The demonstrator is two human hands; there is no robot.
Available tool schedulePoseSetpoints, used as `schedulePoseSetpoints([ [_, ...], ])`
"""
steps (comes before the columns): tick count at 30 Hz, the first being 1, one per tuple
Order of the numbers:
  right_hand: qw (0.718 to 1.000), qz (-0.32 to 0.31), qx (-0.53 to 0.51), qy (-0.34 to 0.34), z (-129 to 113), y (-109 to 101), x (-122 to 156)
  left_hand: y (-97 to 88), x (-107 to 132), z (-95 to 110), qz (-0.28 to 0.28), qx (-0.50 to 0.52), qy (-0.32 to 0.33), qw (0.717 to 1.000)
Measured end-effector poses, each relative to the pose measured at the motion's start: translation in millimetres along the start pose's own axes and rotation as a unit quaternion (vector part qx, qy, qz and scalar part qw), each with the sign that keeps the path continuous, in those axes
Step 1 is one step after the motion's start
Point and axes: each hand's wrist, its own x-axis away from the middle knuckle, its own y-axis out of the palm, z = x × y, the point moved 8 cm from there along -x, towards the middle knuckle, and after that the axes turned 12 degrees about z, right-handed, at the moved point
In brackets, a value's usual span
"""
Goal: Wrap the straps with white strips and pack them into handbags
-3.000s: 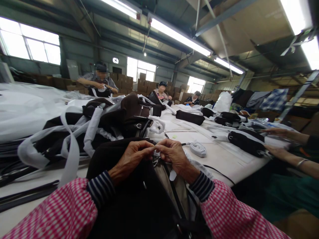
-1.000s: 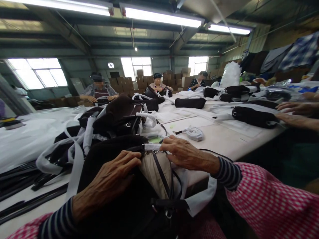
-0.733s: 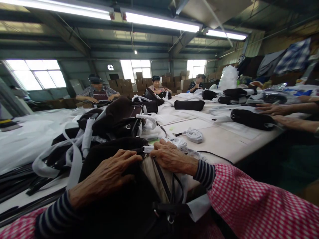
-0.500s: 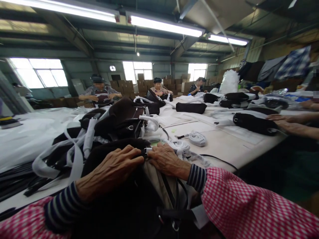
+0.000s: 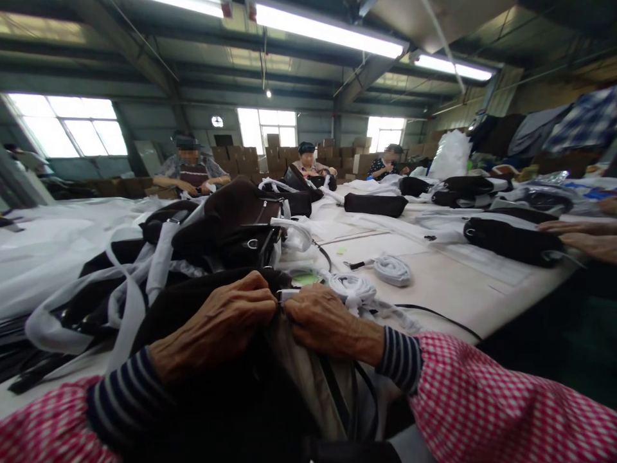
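Observation:
A black bag (image 5: pixel 216 405) stands close in front of me, with a beige lining (image 5: pixel 294 366) showing on its right side. Its top edge is pinched between the curled fingers of my left hand (image 5: pixel 219 321). My right hand (image 5: pixel 332 321), just to the right, is closed on the same edge, beside a short white-wrapped strap end (image 5: pixel 289 294). A small metal fitting (image 5: pixel 279 296) shows in the narrow gap between my fingertips. The fingertips themselves are mostly hidden.
More black bags (image 5: pixel 226 218) with white-wrapped straps are heaped at the left. A coiled wrapped strap (image 5: pixel 393 270) lies on the pale table (image 5: pixel 434 283). At the right, a co-worker's hands (image 5: pixel 588 235) touch another black bag (image 5: pixel 513 241). Several people sit across the table.
My left fingers have curled tighter at the bag's edge, and both hands stay close together there. The view has shifted slightly, so the table things sit a bit differently.

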Motion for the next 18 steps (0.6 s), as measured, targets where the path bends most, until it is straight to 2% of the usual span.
schedulePoseSetpoints([
  [2, 0.999, 0.002, -0.018, -0.045, -7.6, -5.3, 6.7, 3.7, -0.4, 0.4, -0.030, -0.022, 0.015, 0.999],
  [4, 0.997, 0.020, -0.041, -0.056, -9.9, -11.3, 13.2, 3.9, -0.6, 4.1, -0.045, -0.014, 0.017, 0.999],
  [8, 0.992, 0.096, -0.075, -0.044, -9.0, -18.5, 21.9, 2.2, 0.2, 17.6, -0.074, 0.045, -0.016, 0.996],
  [11, 0.984, 0.154, -0.073, -0.061, -11.4, -20.3, 26.3, 7.6, 7.1, 20.7, -0.118, 0.006, -0.024, 0.993],
  [14, 0.974, 0.198, -0.063, -0.084, -14.3, -24.3, 30.1, 11.6, 20.4, 11.3, -0.115, -0.035, -0.015, 0.993],
  [18, 0.970, 0.216, -0.046, -0.102, -17.1, -28.5, 33.5, 16.2, 39.4, -9.2, -0.083, -0.055, -0.020, 0.995],
])
